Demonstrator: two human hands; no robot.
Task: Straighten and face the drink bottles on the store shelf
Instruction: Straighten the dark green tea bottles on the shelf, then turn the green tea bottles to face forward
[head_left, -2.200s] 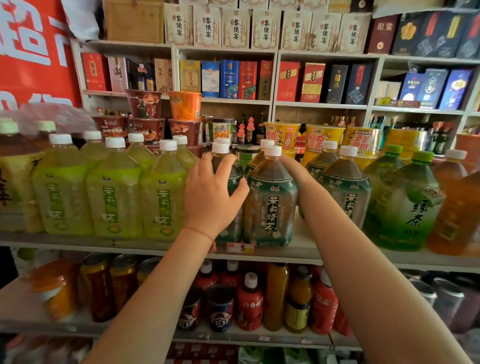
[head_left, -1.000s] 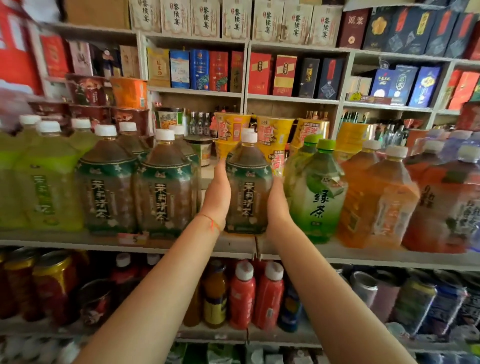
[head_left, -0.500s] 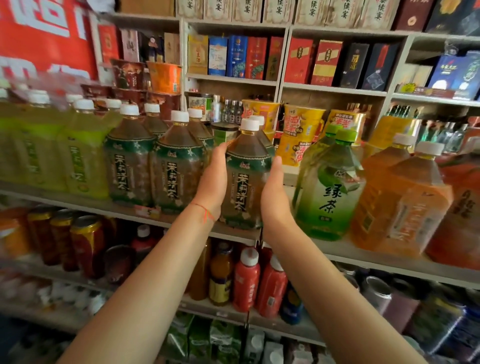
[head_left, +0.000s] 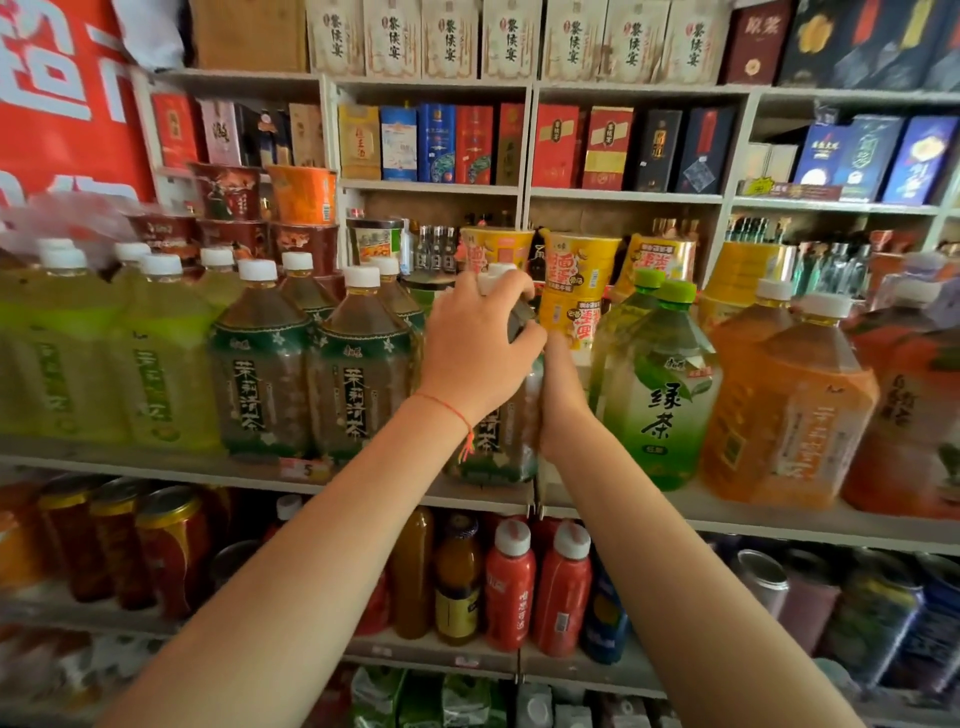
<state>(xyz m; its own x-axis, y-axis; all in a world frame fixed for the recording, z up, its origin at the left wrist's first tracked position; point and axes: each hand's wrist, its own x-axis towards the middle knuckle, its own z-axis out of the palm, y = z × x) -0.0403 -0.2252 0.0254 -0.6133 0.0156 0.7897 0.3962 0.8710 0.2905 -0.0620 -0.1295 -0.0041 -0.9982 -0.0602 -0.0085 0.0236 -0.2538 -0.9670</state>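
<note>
A dark jasmine-tea bottle (head_left: 493, 457) with a white cap stands on the grey shelf (head_left: 363, 480), mostly hidden behind my hands. My left hand (head_left: 475, 348) grips its shoulder and neck from the front, fingers curled over the top. My right hand (head_left: 563, 395) lies along the bottle's right side with straight fingers pressing it. To its left stand two matching dark tea bottles (head_left: 311, 364), labels facing front. To its right stands a green-tea bottle (head_left: 660, 395) with a green cap.
Yellow-green bottles (head_left: 104, 353) fill the shelf's left end, orange ones (head_left: 789, 410) the right. Instant-noodle cups (head_left: 576, 291) stand behind the bottles. Small red bottles (head_left: 535, 592) and cans sit on the shelf below. Boxed goods line the back shelves.
My left hand has climbed from the bottle's left side up onto its shoulder and neck. My right hand stays against the right side. The bottle stands on the shelf.
</note>
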